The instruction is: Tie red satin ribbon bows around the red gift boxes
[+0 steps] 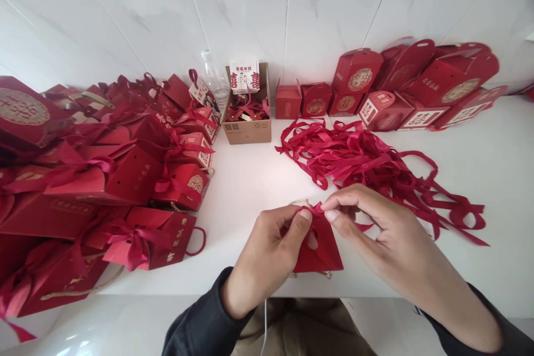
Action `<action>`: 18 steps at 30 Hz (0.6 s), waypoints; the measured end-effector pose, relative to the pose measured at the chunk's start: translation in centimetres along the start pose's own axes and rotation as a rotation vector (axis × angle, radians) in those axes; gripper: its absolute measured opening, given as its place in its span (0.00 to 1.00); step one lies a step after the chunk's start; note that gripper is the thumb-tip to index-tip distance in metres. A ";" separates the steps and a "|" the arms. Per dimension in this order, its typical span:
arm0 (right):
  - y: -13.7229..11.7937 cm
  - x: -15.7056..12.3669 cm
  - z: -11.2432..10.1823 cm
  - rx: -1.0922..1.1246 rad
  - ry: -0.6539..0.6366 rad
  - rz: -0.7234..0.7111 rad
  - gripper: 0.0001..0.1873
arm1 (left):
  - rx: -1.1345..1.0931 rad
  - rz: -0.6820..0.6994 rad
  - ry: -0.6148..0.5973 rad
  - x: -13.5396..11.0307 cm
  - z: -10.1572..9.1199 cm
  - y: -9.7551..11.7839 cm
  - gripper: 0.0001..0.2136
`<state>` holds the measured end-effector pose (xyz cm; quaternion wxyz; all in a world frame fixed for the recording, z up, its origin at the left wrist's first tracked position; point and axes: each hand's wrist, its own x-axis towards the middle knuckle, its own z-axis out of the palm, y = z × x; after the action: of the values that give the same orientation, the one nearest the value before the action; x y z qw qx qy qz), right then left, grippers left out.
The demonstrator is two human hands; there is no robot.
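Note:
A small red gift box [323, 253] with rope handles sits at the front edge of the white table, between my hands. My left hand [277, 253] is closed at its top left, thumb pressed on a crimson ribbon [317, 208]. On the right, my right hand [375, 228] pinches the same ribbon between thumb and forefinger, just above the box top. The fingers partly hide the ribbon, so I cannot tell whether it is knotted. Behind my right hand lies a tangled heap of loose crimson ribbons [346, 153].
Red boxes tied with bows [137, 236] crowd the left side of the table [246, 178]. Against the tiled wall stand a cardboard carton [248, 133] holding red pieces, a clear plastic bottle [213, 75], and several red boxes without bows [359, 72] at the back right.

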<state>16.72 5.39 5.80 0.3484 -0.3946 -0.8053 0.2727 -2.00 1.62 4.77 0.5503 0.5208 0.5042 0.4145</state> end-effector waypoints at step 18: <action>0.3 -2.1 1.2 -0.025 0.089 -0.026 0.06 | -0.155 -0.046 0.011 0.3 -0.2 -0.4 0.17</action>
<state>16.83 3.66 4.11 0.3823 -0.4003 -0.7974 0.2403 -2.19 1.90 4.37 0.5954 0.4626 0.4855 0.4425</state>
